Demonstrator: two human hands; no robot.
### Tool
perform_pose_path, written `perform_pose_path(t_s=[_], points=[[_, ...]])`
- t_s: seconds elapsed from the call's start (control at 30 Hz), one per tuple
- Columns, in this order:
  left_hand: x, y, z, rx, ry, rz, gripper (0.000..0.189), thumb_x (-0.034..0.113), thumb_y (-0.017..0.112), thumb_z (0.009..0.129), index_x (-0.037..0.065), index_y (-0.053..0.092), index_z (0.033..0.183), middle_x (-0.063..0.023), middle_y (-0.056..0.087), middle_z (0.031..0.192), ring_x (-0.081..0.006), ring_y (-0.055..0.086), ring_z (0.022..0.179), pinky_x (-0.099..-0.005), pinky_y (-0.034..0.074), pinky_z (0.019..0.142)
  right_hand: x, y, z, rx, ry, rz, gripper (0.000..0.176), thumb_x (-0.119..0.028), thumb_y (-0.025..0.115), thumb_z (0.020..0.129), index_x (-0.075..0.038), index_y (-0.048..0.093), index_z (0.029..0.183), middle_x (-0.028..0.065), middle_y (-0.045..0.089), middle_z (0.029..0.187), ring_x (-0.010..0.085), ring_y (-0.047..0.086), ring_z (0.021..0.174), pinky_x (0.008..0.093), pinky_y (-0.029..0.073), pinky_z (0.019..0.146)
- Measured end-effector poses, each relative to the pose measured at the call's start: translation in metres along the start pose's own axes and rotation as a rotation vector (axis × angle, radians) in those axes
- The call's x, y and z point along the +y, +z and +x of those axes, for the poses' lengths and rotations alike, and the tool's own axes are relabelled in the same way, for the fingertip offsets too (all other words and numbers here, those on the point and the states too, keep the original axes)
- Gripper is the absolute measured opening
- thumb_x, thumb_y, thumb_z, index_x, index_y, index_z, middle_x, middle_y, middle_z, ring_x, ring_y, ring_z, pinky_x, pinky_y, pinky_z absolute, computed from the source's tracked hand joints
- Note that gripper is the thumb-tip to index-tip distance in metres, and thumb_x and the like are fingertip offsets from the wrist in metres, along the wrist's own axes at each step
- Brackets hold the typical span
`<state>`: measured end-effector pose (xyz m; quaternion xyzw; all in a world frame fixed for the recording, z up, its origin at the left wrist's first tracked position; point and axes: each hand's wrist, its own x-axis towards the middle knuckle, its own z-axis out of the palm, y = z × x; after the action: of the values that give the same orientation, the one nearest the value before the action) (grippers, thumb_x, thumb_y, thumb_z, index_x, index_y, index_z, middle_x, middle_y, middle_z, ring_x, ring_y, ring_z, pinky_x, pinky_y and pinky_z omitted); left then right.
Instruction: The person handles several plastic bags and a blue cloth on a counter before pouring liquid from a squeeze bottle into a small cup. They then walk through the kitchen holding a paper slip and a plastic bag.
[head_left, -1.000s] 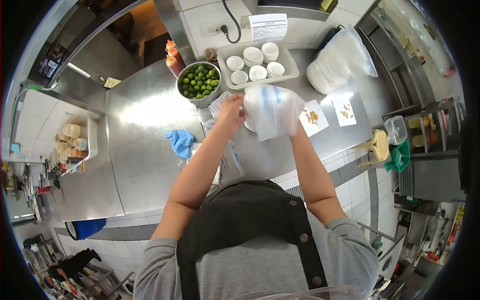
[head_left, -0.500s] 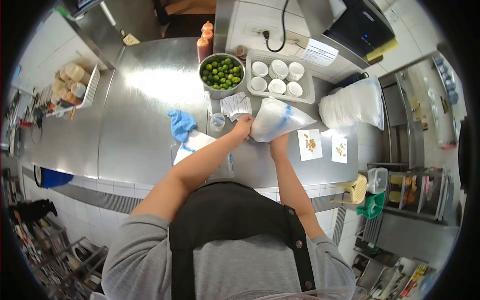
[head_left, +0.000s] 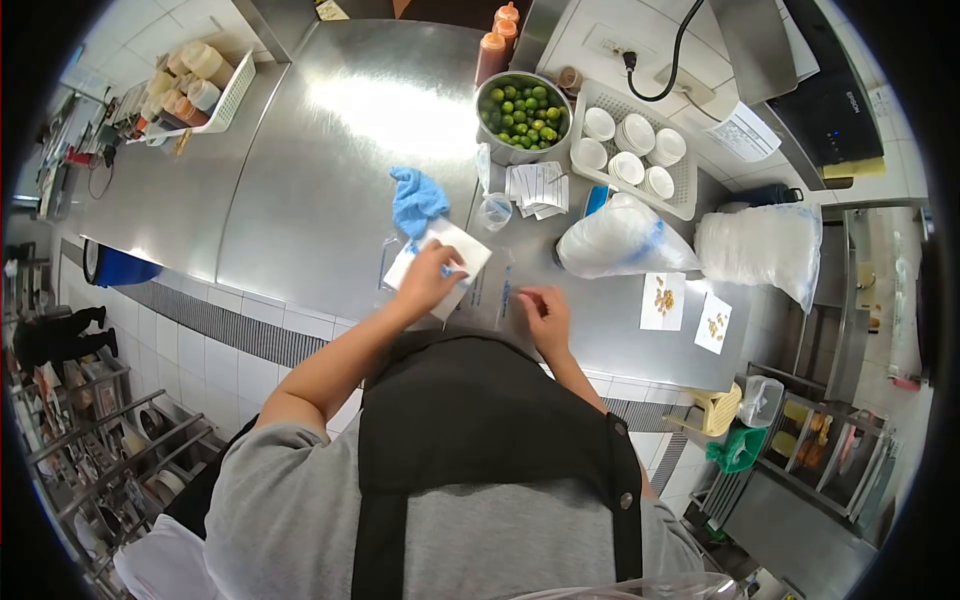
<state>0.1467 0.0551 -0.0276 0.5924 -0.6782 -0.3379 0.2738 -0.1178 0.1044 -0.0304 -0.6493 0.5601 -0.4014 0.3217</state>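
My left hand [head_left: 428, 281] is over a white, paper-like packet [head_left: 471, 258] with blue marks, its fingers bent together. Whether it grips the packet or something small and blue at the fingertips, I cannot make out. My right hand [head_left: 545, 317] is low over the counter with curled fingers, just right of a clear plastic bag [head_left: 485, 298] with blue marks. What its fingertips hold, if anything, is too small to tell. A filled white plastic bag [head_left: 622, 240] with a blue band lies beyond my right hand. A blue cloth [head_left: 417, 200] touches the packet's far side.
A pot of limes [head_left: 523, 112], sauce bottles [head_left: 491, 58] and a basket of white cups [head_left: 630, 150] line the back. Paper slips [head_left: 538, 188] lie mid-counter. Two papers with small brown pieces [head_left: 662, 301] and a large plastic-wrapped bundle [head_left: 757, 247] are at right.
Both hands have let go of the filled white bag, which now lies on the counter. My left hand has moved left to the white packet; my right hand has drawn back toward me. The view has shifted.
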Motion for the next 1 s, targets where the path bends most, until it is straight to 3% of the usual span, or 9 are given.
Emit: perform_pose_path(t_s=[0.27, 0.47, 0.5, 0.57, 0.67, 0.73, 0.87, 0.9, 1.0], points=[[-0.021, -0.008, -0.014, 0.022, 0.071, 0.161, 0.012, 0.015, 0.081, 0.079, 0.011, 0.075, 0.088, -0.0078, 0.06, 0.09, -0.0252, 0.064, 0.087, -0.0393, 0.052, 0.072, -0.055, 0.04, 0.049, -0.217, -0.082, 0.114, 0.017, -0.004, 0.07, 0.089, -0.005, 0.069, 0.106, 0.0054, 0.057, 0.092, 0.0127, 0.052, 0.062, 0.0248, 0.042, 0.056], [0.062, -0.046, -0.008, 0.102, 0.421, -0.009, 0.015, 0.011, 0.081, 0.079, 0.013, 0.07, 0.09, -0.0086, 0.056, 0.106, -0.0296, 0.055, 0.109, -0.0414, 0.047, 0.092, -0.053, 0.024, 0.053, -0.014, -0.09, 0.017, 0.047, -0.031, 0.067, 0.096, -0.008, 0.058, 0.135, 0.013, 0.053, 0.119, 0.0217, 0.056, 0.107, 0.0311, 0.046, 0.081], [0.068, -0.049, -0.005, 0.045, 0.405, -0.165, 0.016, 0.008, 0.08, 0.082, 0.012, 0.068, 0.091, -0.0116, 0.051, 0.125, -0.0331, 0.047, 0.126, -0.0469, 0.04, 0.104, -0.054, 0.019, 0.056, -0.048, -0.131, 0.06, 0.052, -0.035, 0.066, 0.096, -0.007, 0.055, 0.138, 0.0148, 0.049, 0.126, 0.0234, 0.051, 0.115, 0.0324, 0.045, 0.086], [0.09, -0.061, 0.002, -0.002, 0.371, -0.342, 0.016, 0.007, 0.08, 0.083, 0.011, 0.067, 0.091, -0.0125, 0.048, 0.133, -0.0314, 0.047, 0.13, -0.0458, 0.04, 0.107, -0.059, 0.009, 0.064, -0.112, -0.219, 0.15, 0.063, -0.045, 0.063, 0.096, -0.006, 0.05, 0.144, 0.0182, 0.042, 0.14, 0.0267, 0.043, 0.13, 0.035, 0.042, 0.096], [0.107, -0.078, 0.011, -0.144, 0.304, -0.68, 0.014, 0.0, 0.075, 0.086, 0.007, 0.066, 0.095, -0.0132, 0.042, 0.145, -0.0298, 0.047, 0.137, -0.0437, 0.043, 0.109, -0.072, 0.007, 0.072, -0.078, -0.198, 0.456, 0.051, -0.033, 0.067, 0.097, -0.003, 0.055, 0.136, 0.0162, 0.052, 0.137, 0.0208, 0.051, 0.124, 0.0322, 0.044, 0.097], [0.119, -0.087, 0.017, -0.197, 0.285, -0.909, 0.014, -0.004, 0.072, 0.086, 0.004, 0.066, 0.094, -0.0142, 0.04, 0.148, -0.0298, 0.048, 0.137, -0.0428, 0.046, 0.108, -0.086, 0.0, 0.073, -0.126, 0.013, 0.62, 0.041, -0.023, 0.07, 0.095, -0.002, 0.057, 0.127, 0.0118, 0.06, 0.124, 0.0158, 0.057, 0.111, 0.0301, 0.047, 0.092], [0.127, -0.103, 0.03, -0.116, 0.11, -1.346, 0.055, 0.007, 0.073, 0.088, 0.002, 0.049, 0.137, -0.0169, 0.039, 0.152, -0.0321, 0.047, 0.139, -0.0449, 0.049, 0.108, -0.12, -0.018, 0.078, -0.054, 0.103, 0.692, 0.028, -0.003, 0.075, 0.089, -0.003, 0.059, 0.113, 0.0035, 0.068, 0.101, 0.0085, 0.062, 0.09, 0.0252, 0.05, 0.08], [0.127, -0.105, 0.032, -0.082, 0.048, -1.413, 0.073, 0.015, 0.072, 0.089, 0.002, 0.033, 0.15, -0.0183, 0.044, 0.148, -0.0311, 0.048, 0.138, -0.0442, 0.05, 0.107, -0.123, -0.022, 0.078, -0.047, 0.108, 0.641, 0.029, -0.003, 0.075, 0.089, -0.003, 0.059, 0.112, 0.0037, 0.067, 0.102, 0.0085, 0.062, 0.09, 0.0252, 0.05, 0.079], [0.115, -0.105, 0.036, -0.057, -0.056, -1.426, 0.071, 0.016, 0.072, 0.091, 0.001, 0.034, 0.149, -0.0202, 0.044, 0.146, -0.0279, 0.05, 0.135, -0.042, 0.05, 0.106, -0.128, -0.032, 0.075, -0.041, 0.107, 0.53, 0.031, -0.002, 0.077, 0.087, -0.002, 0.058, 0.112, 0.0042, 0.067, 0.103, 0.0086, 0.062, 0.091, 0.0252, 0.05, 0.079]])
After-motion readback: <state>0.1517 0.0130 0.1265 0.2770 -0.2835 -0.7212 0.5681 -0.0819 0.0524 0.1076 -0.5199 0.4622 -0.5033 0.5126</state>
